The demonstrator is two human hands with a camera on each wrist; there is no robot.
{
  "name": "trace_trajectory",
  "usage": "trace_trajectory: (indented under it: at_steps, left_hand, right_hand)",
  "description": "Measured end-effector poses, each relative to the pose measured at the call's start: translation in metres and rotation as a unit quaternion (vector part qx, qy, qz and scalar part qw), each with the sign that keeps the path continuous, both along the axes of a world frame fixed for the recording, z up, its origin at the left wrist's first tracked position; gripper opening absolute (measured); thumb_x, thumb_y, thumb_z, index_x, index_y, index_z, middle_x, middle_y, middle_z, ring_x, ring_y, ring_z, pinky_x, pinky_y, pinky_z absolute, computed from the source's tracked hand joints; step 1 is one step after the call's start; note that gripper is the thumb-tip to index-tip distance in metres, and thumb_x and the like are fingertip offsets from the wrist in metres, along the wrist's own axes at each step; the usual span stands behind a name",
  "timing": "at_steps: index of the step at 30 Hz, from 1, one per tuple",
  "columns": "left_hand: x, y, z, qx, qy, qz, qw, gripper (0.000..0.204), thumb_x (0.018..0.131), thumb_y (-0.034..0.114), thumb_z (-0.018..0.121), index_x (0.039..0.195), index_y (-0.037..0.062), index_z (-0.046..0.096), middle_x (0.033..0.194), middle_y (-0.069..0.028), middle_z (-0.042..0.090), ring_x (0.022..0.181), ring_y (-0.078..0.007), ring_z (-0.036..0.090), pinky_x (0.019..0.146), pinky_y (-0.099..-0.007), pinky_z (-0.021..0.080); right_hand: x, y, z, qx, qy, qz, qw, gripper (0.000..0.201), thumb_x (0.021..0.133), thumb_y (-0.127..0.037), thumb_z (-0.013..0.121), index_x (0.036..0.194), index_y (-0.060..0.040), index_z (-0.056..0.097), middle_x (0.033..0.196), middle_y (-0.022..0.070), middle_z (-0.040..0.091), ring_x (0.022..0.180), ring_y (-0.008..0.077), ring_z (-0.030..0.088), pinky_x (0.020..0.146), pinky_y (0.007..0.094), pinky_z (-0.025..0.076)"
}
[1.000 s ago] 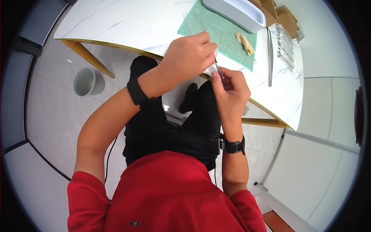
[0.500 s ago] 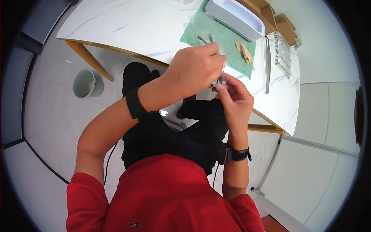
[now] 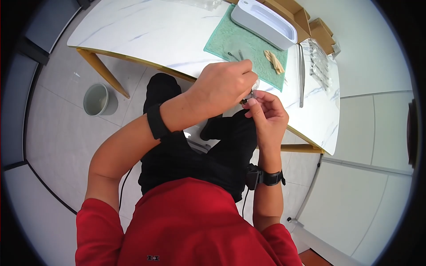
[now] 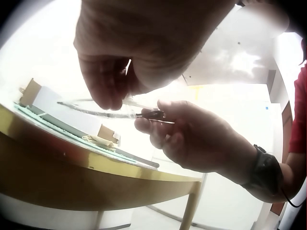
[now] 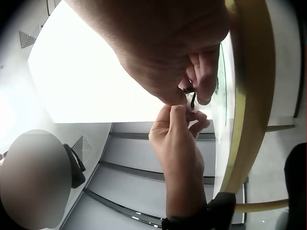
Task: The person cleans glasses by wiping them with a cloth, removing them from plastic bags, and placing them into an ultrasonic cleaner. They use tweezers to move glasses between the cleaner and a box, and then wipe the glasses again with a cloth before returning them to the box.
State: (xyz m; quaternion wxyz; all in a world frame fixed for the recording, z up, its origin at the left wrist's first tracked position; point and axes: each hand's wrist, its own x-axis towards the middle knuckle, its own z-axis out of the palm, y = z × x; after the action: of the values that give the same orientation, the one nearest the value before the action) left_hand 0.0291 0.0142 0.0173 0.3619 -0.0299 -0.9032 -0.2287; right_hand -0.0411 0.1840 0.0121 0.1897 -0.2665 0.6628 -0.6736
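Over the table's front edge in the head view, my left hand (image 3: 224,86) pinches a clear plastic bag (image 4: 103,113), its fingers curled. Slender dark pieces (image 3: 236,56) stick out beyond that hand, above the green mat (image 3: 218,39). My right hand (image 3: 271,117) sits just right of it, thumb and fingers pinching a small dark metal piece (image 4: 154,115) at the bag's near end. From the right wrist view, the dark piece (image 5: 193,100) lies between both hands' fingertips. The fingers partly hide the bag and the piece.
On the mat stand a white oblong container (image 3: 265,23) and a crumpled beige cloth (image 3: 274,62). Right of them lie long metal tweezers (image 3: 301,77) and clear packets (image 3: 318,66). Cardboard boxes (image 3: 321,35) are behind. A grey bin (image 3: 98,101) stands on the floor.
My right hand has moved down slightly, now pinching the dark piece near the bag's end. Dark slender pieces, not visible beyond my left hand a second ago, now show above the mat.
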Motion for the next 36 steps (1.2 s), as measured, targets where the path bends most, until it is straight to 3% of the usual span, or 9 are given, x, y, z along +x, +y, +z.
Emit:
trace_trajectory:
  at_steps: [11, 19, 20, 22, 26, 28, 30, 34, 36]
  left_hand:
    - [0.009, 0.02, 0.009, -0.04, 0.01, -0.026, 0.999, 0.017, 0.076, 0.007, 0.069, 0.093, 0.0057, 0.066, 0.083, -0.0046, 0.056, 0.073, -0.0208, 0.065, 0.058, -0.0322, 0.053]
    - [-0.001, 0.025, 0.001, 0.012, 0.01, -0.069, 0.998, 0.017, 0.086, 0.008, 0.069, 0.103, 0.0035, 0.068, 0.088, -0.0043, 0.061, 0.078, -0.0181, 0.067, 0.061, -0.0295, 0.055]
    - [0.001, 0.024, 0.003, 0.12, -0.041, -0.089, 0.988, 0.02, 0.089, 0.01, 0.069, 0.108, 0.0032, 0.068, 0.091, -0.0046, 0.063, 0.081, -0.0167, 0.068, 0.062, -0.0289, 0.055]
    - [0.01, 0.021, 0.009, 0.325, -0.144, -0.125, 0.926, 0.025, 0.094, 0.014, 0.069, 0.116, 0.0027, 0.068, 0.098, -0.0051, 0.068, 0.087, -0.014, 0.069, 0.065, -0.0276, 0.055]
    - [0.009, 0.02, 0.007, 0.7, -0.269, -0.162, 0.642, 0.045, 0.102, 0.032, 0.06, 0.13, -0.0035, 0.059, 0.118, -0.0171, 0.069, 0.104, -0.0225, 0.07, 0.076, -0.0319, 0.058]
    - [0.005, 0.025, -0.002, 0.766, -0.253, -0.179, 0.563, 0.063, 0.105, 0.051, 0.047, 0.136, -0.0036, 0.052, 0.122, -0.0193, 0.066, 0.113, -0.0294, 0.066, 0.089, -0.0385, 0.056]
    - [-0.004, 0.023, -0.013, 0.813, -0.217, -0.181, 0.509, 0.062, 0.105, 0.052, 0.047, 0.132, -0.004, 0.054, 0.121, -0.0195, 0.065, 0.114, -0.0299, 0.066, 0.091, -0.0397, 0.056]
    - [-0.009, 0.029, -0.014, 0.82, -0.197, -0.187, 0.504, 0.057, 0.107, 0.05, 0.042, 0.131, -0.0008, 0.055, 0.112, -0.0121, 0.069, 0.1, -0.0232, 0.069, 0.084, -0.0368, 0.058]
    - [-0.014, 0.037, -0.002, 0.784, -0.181, -0.158, 0.572, 0.049, 0.107, 0.041, 0.047, 0.129, -0.0012, 0.058, 0.106, -0.0086, 0.07, 0.09, -0.0165, 0.068, 0.076, -0.0323, 0.058]
  right_hand:
    - [-0.008, -0.01, -0.011, 0.049, 0.199, -0.107, 0.973, 0.021, 0.088, 0.003, 0.071, 0.106, 0.001, 0.06, 0.093, 0.0052, 0.069, 0.084, 0.0081, 0.066, 0.069, 0.0208, 0.052]
    - [-0.031, -0.009, -0.018, 0.003, 0.14, -0.082, 0.987, 0.022, 0.091, -0.001, 0.07, 0.112, 0.0024, 0.064, 0.096, 0.0063, 0.07, 0.085, 0.0092, 0.066, 0.068, 0.0217, 0.052]
    - [-0.036, -0.007, -0.019, -0.005, 0.132, -0.086, 0.987, 0.022, 0.092, -0.003, 0.07, 0.112, 0.0029, 0.065, 0.096, 0.0065, 0.07, 0.084, 0.0096, 0.066, 0.067, 0.022, 0.052]
    - [-0.042, -0.003, -0.013, 0.012, 0.054, -0.103, 0.993, 0.021, 0.094, -0.007, 0.07, 0.112, 0.0031, 0.067, 0.095, 0.0067, 0.071, 0.081, 0.0099, 0.066, 0.065, 0.0228, 0.053]
    - [-0.049, 0.002, -0.01, 0.019, -0.001, -0.095, 0.995, 0.021, 0.097, -0.013, 0.069, 0.111, 0.0021, 0.069, 0.09, 0.006, 0.071, 0.075, 0.0098, 0.066, 0.061, 0.0234, 0.054]
    - [-0.044, 0.005, -0.006, 0.013, 0.001, -0.077, 0.997, 0.018, 0.097, -0.012, 0.068, 0.109, 0.0013, 0.071, 0.092, 0.0046, 0.071, 0.08, 0.0068, 0.064, 0.066, 0.0224, 0.052]
    - [-0.039, 0.01, 0.002, -0.009, 0.033, -0.052, 0.998, 0.018, 0.096, -0.009, 0.068, 0.11, 0.0012, 0.071, 0.093, 0.0005, 0.07, 0.076, 0.0042, 0.057, 0.068, 0.0203, 0.048]
    - [-0.045, 0.028, 0.011, -0.009, 0.032, 0.016, 0.999, 0.018, 0.096, -0.008, 0.067, 0.111, 0.0012, 0.071, 0.092, -0.0001, 0.07, 0.076, 0.003, 0.055, 0.067, 0.0199, 0.047]
    - [-0.049, 0.034, 0.018, -0.014, 0.017, 0.047, 0.999, 0.018, 0.096, -0.007, 0.067, 0.112, 0.0013, 0.071, 0.092, 0.0008, 0.07, 0.077, 0.0031, 0.057, 0.068, 0.0205, 0.048]
